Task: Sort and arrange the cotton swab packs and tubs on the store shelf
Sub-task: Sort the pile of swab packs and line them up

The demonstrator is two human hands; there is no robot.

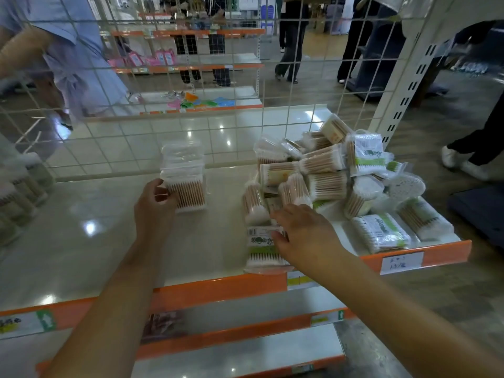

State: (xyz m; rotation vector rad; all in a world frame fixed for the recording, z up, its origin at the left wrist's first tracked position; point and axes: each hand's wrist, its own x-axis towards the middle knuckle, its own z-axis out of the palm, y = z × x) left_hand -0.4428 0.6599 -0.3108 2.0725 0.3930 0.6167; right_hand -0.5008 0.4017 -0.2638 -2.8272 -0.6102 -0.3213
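On the white shelf a small stack of clear cotton swab packs stands near the wire back. My left hand holds the stack's left side with curled fingers. A jumbled pile of swab packs and tubs fills the shelf's right part. My right hand reaches into the pile's front left corner, fingers curled on a green-and-white labelled pack lying flat by the front edge. Another green-labelled pack lies at the front right.
A white wire grid backs the shelf. An orange price rail runs along its front, with lower shelves beneath. More swab packs stand at the far left. A person in a blue shirt and other people's legs are beyond the grid.
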